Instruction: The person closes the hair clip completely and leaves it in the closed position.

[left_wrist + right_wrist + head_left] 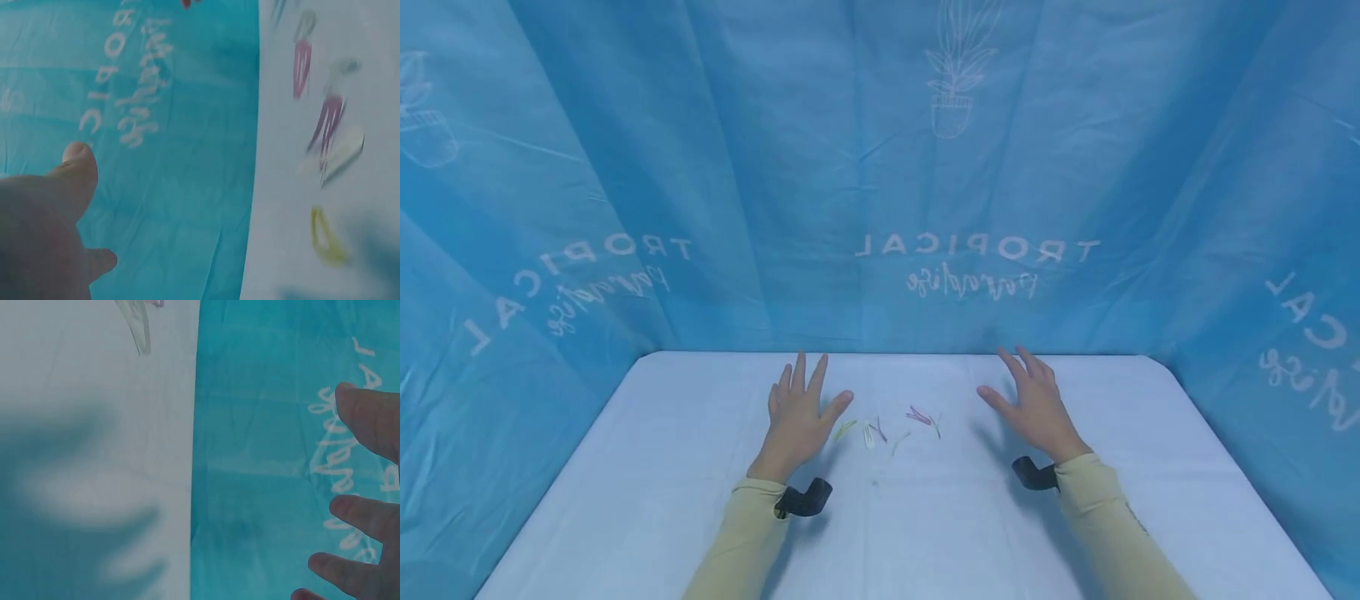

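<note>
Several small clips (pixel 869 436) lie between the spread, released fingers of left hand (pixel 797 421) and right hand (pixel 1037 410): yellow-green clip (pixel 846 428) near left thumb, pink clip (pixel 917 416) roughly midway between both thumbs.

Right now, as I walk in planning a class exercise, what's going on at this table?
A person's bare left hand and bare right hand hover, fingers extended, above a white-covered table. Neither holds anything. Between them, small slim clip-like pieces lie loosely scattered: a yellow-green looped clip nearest the left hand, then a slender white clip, a thin purple clip and, farther right, a narrow pink clip, with other pale ones about.
</note>
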Action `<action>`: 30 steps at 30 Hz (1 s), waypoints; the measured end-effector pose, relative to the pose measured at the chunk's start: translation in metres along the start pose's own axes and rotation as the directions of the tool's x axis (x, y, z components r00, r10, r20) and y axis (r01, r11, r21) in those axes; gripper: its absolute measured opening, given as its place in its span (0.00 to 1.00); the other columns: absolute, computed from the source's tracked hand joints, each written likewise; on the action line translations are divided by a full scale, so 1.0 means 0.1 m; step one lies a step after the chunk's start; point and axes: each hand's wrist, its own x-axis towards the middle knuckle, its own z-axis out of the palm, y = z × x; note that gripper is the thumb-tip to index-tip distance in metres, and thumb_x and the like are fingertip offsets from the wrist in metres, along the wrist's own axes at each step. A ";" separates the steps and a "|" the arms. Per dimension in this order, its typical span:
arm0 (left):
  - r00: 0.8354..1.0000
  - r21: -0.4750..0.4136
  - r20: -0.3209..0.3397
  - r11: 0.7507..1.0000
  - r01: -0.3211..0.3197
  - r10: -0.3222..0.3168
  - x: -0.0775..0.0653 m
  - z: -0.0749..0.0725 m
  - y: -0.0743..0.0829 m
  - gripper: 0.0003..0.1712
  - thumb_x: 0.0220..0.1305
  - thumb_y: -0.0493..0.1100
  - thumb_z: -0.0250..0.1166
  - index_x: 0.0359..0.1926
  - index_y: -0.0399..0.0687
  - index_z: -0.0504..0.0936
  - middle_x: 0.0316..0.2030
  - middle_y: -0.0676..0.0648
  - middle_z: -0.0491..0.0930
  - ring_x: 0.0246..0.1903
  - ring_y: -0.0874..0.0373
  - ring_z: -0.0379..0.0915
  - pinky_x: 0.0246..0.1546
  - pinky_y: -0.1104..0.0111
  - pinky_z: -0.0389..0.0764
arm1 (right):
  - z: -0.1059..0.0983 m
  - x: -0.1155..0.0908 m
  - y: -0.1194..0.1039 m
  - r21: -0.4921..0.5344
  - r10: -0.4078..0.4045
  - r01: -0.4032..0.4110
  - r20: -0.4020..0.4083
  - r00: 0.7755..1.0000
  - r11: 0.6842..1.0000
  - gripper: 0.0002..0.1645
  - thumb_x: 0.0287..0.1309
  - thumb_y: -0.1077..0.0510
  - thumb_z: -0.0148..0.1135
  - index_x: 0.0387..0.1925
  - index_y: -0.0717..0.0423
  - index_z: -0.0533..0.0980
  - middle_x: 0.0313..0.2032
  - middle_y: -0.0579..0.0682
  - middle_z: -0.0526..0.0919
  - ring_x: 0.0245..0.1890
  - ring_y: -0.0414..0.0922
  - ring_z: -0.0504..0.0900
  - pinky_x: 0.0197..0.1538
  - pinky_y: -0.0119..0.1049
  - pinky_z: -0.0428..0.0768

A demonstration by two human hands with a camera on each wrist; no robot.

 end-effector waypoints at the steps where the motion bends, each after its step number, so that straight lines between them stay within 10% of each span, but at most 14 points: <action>1: 1.000 -0.001 0.003 1.000 -0.003 0.003 -0.01 0.04 0.04 0.46 0.73 0.64 0.53 0.79 0.44 0.51 0.77 0.31 0.40 0.75 0.30 0.32 0.68 0.34 0.37 | 0.03 0.00 0.00 0.006 0.006 -0.006 0.000 1.000 1.000 0.45 0.68 0.38 0.58 0.74 0.62 0.59 0.74 0.71 0.51 0.72 0.72 0.48 0.66 0.71 0.52; 30: 0.999 -0.065 -0.048 0.998 -0.014 0.010 -0.07 0.84 0.84 0.33 0.66 0.55 0.67 0.64 0.40 0.75 0.47 0.39 0.79 0.46 0.47 0.77 0.45 0.55 0.79 | 0.59 0.01 -0.07 0.247 0.023 -0.052 0.120 0.993 0.968 0.21 0.74 0.59 0.51 0.63 0.64 0.73 0.58 0.63 0.79 0.59 0.61 0.77 0.61 0.57 0.72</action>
